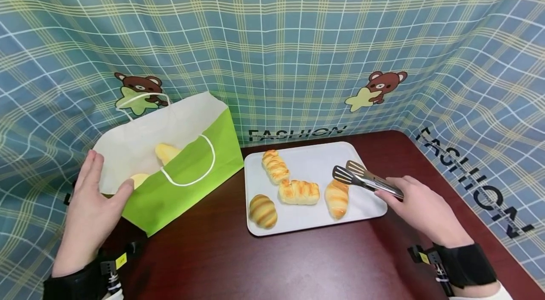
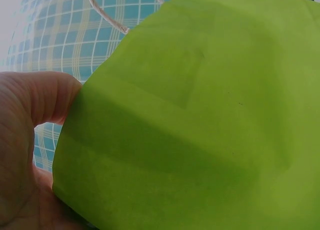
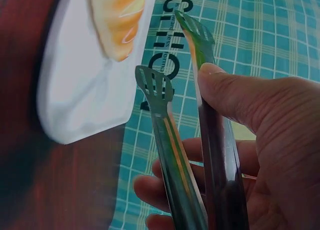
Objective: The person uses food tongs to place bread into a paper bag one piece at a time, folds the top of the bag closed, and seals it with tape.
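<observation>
A green paper bag [image 1: 191, 186] with white handles stands at the left, its mouth showing a white inside and two yellowish pieces, partly hidden. My left hand [image 1: 91, 200] lies against the bag's left side, fingers fairly straight and thumb at the rim; the left wrist view shows the bag's edge between thumb and palm. My right hand [image 1: 419, 203] holds metal tongs [image 1: 370, 179] with slotted tips, which are spread apart. In the head view the tips are above the upper end of a glazed oval bread [image 1: 337, 199] on the white tray [image 1: 298, 224]; nothing is between them.
Two golden oblong breads [image 1: 299, 192] and a brown striped bun [image 1: 263, 211] lie on the tray's left half. The dark wooden table [image 1: 289, 267] extends in front. A blue checked cloth [image 1: 281, 54] with bear prints hangs behind and at both sides.
</observation>
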A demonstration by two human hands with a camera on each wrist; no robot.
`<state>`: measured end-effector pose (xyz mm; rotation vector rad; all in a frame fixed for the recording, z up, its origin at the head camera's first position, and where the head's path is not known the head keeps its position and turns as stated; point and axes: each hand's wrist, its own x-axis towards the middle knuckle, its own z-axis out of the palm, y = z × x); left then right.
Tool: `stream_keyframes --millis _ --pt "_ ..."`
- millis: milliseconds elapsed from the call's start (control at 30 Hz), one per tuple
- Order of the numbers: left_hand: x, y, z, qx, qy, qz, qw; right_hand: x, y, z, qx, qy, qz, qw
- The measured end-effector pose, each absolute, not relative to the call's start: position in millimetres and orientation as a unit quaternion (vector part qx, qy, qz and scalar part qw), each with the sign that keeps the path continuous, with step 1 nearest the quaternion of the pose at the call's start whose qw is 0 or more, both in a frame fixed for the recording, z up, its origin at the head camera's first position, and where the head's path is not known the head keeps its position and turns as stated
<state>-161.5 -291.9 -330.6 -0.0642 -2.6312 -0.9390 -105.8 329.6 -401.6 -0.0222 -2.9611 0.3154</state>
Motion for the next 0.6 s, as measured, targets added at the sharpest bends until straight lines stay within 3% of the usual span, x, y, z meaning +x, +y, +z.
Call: stream_keyframes --millis 300,600 --pt "-159.7 -291.3 -329.2 -0.021 -0.927 -0.333 0.172 -97.2 328.1 -414.4 -0.011 -0.993 0.094 0.067" --pt "-159.2 -290.3 -330.5 -0.022 -0.928 -0.332 0.167 -112.8 302.0 -423.9 0.007 -0.992 0.097 0.081"
